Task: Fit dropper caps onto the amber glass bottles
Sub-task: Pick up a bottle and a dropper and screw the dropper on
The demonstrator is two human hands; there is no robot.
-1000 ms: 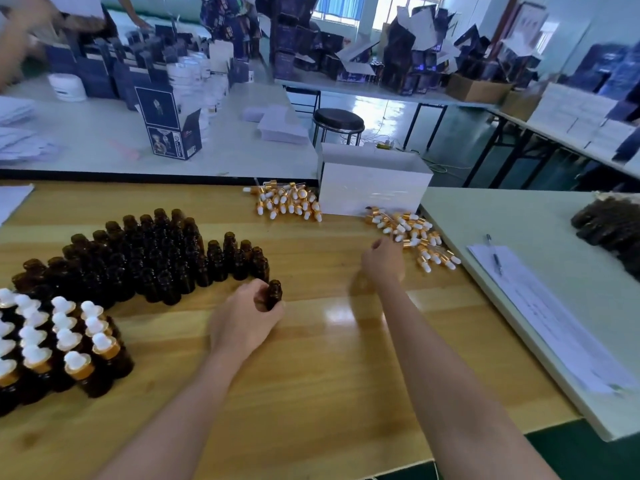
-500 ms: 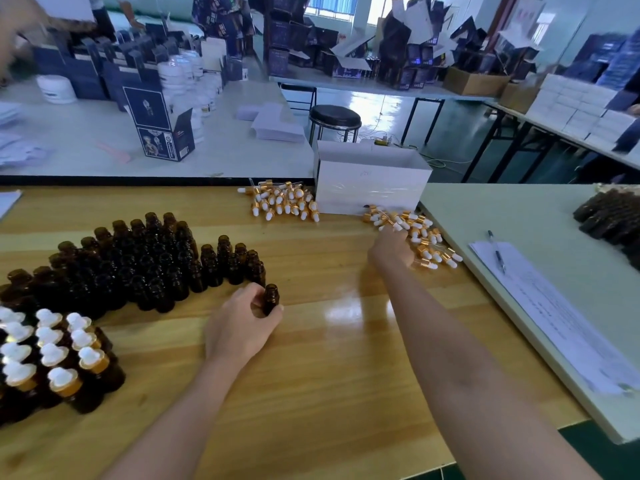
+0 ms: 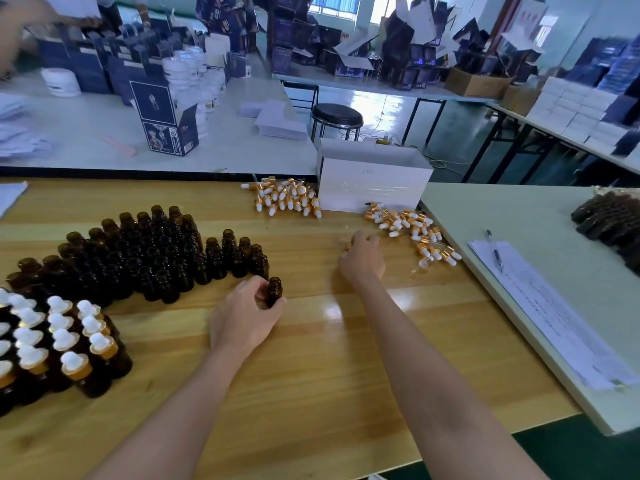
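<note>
Head view: your left hand [image 3: 246,315] grips an uncapped amber bottle [image 3: 274,292] upright on the table [image 3: 311,375]. Your right hand [image 3: 362,258] curls beside the loose dropper caps [image 3: 412,232]; whether it holds one is unclear. Steady the bottle and feed the pipette straight down.

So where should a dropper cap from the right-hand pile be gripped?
Probably by the gold collar, pinched from above: the dropper caps lie on their sides, and the collar looks rigid, while the glass tube looks thin and the white bulb soft.
</note>
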